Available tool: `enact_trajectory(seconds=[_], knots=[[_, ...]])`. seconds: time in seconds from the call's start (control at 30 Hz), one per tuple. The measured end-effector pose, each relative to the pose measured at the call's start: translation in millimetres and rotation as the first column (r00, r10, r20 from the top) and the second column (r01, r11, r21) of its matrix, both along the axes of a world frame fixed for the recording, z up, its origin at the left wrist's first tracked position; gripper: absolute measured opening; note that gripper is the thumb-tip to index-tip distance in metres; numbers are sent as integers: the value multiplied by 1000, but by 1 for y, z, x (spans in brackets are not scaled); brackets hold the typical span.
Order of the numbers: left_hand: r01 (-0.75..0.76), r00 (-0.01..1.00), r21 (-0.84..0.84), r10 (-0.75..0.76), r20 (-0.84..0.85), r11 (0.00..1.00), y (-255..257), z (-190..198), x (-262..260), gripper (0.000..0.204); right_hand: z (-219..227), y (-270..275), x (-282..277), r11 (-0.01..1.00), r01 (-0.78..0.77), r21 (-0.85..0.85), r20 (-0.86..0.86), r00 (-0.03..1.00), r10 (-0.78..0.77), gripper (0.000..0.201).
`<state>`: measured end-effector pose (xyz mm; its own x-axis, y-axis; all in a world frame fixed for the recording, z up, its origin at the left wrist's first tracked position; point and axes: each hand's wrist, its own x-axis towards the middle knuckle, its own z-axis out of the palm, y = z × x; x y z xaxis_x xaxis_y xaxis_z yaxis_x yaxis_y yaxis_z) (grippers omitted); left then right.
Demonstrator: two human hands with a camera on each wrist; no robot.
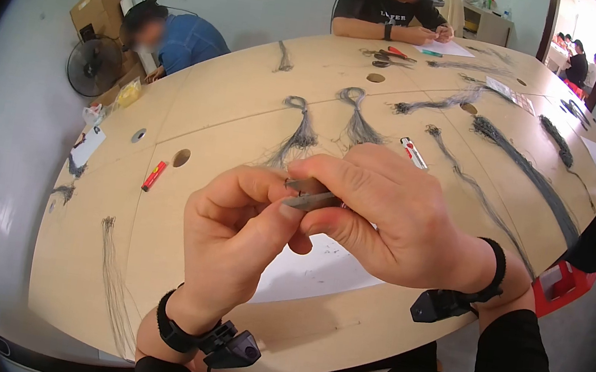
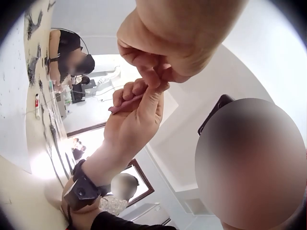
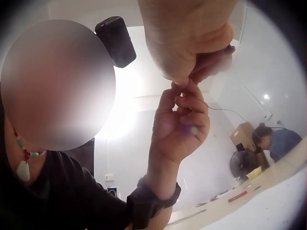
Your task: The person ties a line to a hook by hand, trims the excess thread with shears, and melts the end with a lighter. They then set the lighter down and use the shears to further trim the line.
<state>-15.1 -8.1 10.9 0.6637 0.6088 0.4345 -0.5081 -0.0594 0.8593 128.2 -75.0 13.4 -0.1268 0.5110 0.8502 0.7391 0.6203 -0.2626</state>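
Note:
In the head view both hands meet over a white sheet of paper [image 1: 316, 272] on the table. My right hand [image 1: 394, 207] grips a small grey metal tool [image 1: 315, 200] with two flat, narrow parts. Its far end is hidden in the fingers, so I cannot tell its kind. The left hand [image 1: 240, 216] has thumb and forefinger at the tool's tip, pinching a tiny dark strand [image 1: 288, 183]. In the left wrist view the right hand [image 2: 134, 120] shows palm side, its fingertips against the left. The right wrist view shows the left hand [image 3: 177, 129] with curled fingers.
Tied bundles of grey strands [image 1: 298, 129] lie beyond the hands, with a long thick bundle [image 1: 528, 176] at right. A white lighter [image 1: 414, 153] and a red lighter [image 1: 155, 176] rest on the table [image 1: 232, 116]. Scissors [image 1: 391, 64] lie near a person seated opposite.

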Motion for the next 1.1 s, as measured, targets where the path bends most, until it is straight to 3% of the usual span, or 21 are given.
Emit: enact_trajectory(seconds=[0.63,0.83,0.93,1.0,1.03,1.1], knots=[[-19,1000,28,19,-15,999,0,0,0,4,-1,-1,1,1000,17,16,12,1000,-17,24],[-52,999,58,52,1,997,-1,0,1,3,0,-1,4,997,29,76,99,994,-37,27],[-78,997,70,78,4,994,-4,1,1,3,1,0,6,999,-18,39,59,998,15,29],[-104,995,76,104,4,992,-6,0,2,3,5,-5,8,989,-91,-116,-180,981,69,28],[-92,996,98,92,5,991,-5,-1,2,4,8,-7,7,989,-92,-117,-180,981,71,28],[-79,997,120,79,7,990,-5,-1,3,4,11,-12,5,909,-278,-311,-439,890,122,23]])
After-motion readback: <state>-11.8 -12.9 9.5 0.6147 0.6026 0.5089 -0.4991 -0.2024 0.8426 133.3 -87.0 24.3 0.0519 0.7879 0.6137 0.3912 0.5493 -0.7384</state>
